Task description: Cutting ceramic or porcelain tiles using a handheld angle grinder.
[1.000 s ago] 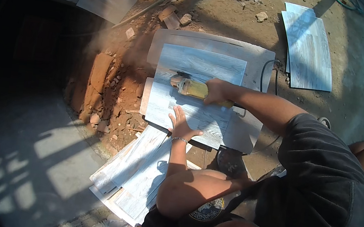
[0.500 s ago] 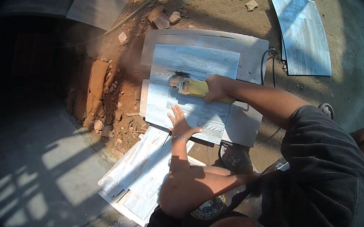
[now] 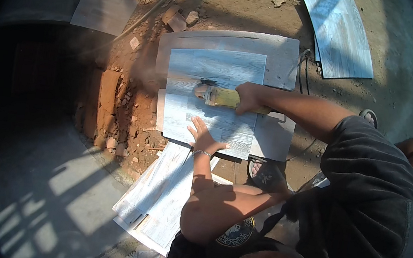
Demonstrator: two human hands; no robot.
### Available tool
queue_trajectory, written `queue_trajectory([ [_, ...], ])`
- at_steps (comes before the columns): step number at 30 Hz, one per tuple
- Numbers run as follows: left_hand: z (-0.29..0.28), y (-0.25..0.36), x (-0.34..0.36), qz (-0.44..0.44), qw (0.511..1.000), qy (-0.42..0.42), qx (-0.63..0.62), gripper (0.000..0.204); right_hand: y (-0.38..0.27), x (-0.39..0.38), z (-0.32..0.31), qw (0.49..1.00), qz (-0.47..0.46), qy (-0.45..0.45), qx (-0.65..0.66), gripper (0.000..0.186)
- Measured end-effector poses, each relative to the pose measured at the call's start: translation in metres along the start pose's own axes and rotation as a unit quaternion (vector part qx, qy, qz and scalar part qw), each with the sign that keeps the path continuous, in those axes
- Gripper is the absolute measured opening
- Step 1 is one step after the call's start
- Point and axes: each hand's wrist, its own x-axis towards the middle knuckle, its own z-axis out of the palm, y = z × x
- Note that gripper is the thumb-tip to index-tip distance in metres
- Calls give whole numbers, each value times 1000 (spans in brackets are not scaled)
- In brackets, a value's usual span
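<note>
My right hand (image 3: 248, 98) is wrapped round the yellow body of an angle grinder (image 3: 223, 98). The grinder lies sideways over a grey wood-patterned tile (image 3: 241, 65), with its head and dark disc toward the left. Dust drifts left from the disc; how deep the disc sits in the tile I cannot tell. Flat on the tile's near part, my left hand (image 3: 205, 140) presses with fingers spread. Beneath the tile are larger pale slabs (image 3: 273, 132), their edges showing on several sides.
More wood-patterned tiles (image 3: 167, 191) are stacked near my left knee, others (image 3: 341, 37) lie at the far right. A loose tile (image 3: 104, 9) and a green hose (image 3: 168, 4) are far left. Broken bricks and rubble (image 3: 109, 98) line the left. A dark cord (image 3: 305, 74) runs beside the slabs.
The whole view has shifted slightly, so the tile and slabs appear a little higher and further left. Both hands keep about the same place on the grinder and tile.
</note>
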Motion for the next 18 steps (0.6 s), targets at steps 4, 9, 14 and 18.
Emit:
queue_trajectory([
  [4, 2, 0, 1, 3, 1000, 2, -3, 168, 3, -7, 1, 1000, 1, 1, 18, 64],
  [9, 2, 1, 1, 3, 1000, 8, 10, 168, 7, -12, 0, 1000, 5, 5, 10, 64],
  [14, -1, 5, -1, 0, 1000, -2, 9, 167, 10, -15, 1, 1000, 6, 5, 10, 65],
  [18, -4, 8, -3, -3, 1000, -7, 8, 166, 10, -19, -3, 1000, 12, -10, -7, 70],
])
